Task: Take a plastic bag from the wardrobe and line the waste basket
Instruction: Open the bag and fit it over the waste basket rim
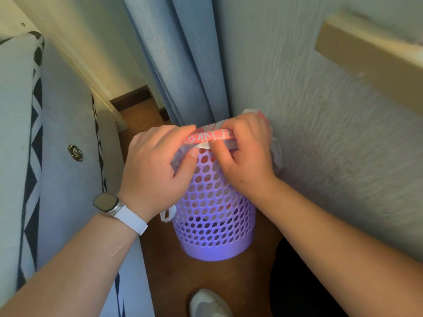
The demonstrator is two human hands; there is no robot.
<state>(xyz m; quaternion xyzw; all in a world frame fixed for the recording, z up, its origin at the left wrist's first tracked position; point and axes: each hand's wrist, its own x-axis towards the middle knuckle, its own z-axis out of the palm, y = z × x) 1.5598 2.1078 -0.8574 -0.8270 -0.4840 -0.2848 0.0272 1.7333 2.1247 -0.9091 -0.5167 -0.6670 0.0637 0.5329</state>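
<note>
A purple perforated waste basket (215, 216) stands on the wooden floor in the corner between the curtain and the wall. A white plastic bag with pink print (207, 137) sits inside it, its edge folded over the near rim. My left hand (158, 165) pinches the bag's edge at the left of the rim, and my right hand (242, 154) pinches it at the right. One bag handle (168, 215) hangs outside the basket on the left, another (277, 154) on the right by the wall.
A grey sofa with black-and-white trim (57, 156) stands close on the left. Blue curtains (183, 60) hang behind the basket. A textured wall (320, 110) with a wooden ledge (370, 56) is on the right. A shoe (209, 303) shows at the bottom.
</note>
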